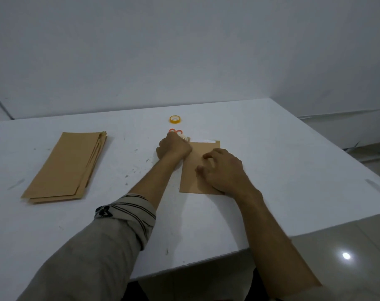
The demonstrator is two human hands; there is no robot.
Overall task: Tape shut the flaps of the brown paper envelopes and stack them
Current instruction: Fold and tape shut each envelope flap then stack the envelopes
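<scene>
A brown envelope [192,179] lies flat at the table's middle, with a white strip [207,141] along its far edge. My right hand [222,170] rests on it, its fingers spread and bent, pressing it down. At the envelope's far left corner my left hand [173,146] is curled around a whitish object [185,138], apparently a tape roll, which is mostly hidden. A stack of brown envelopes [65,168] lies at the left of the table.
A yellow tape roll [175,119] stands near the table's far edge. Orange scissor handles [175,131] show just beyond my left hand. The white table [293,170] ends close on the right and front, with a glossy floor [347,255] below.
</scene>
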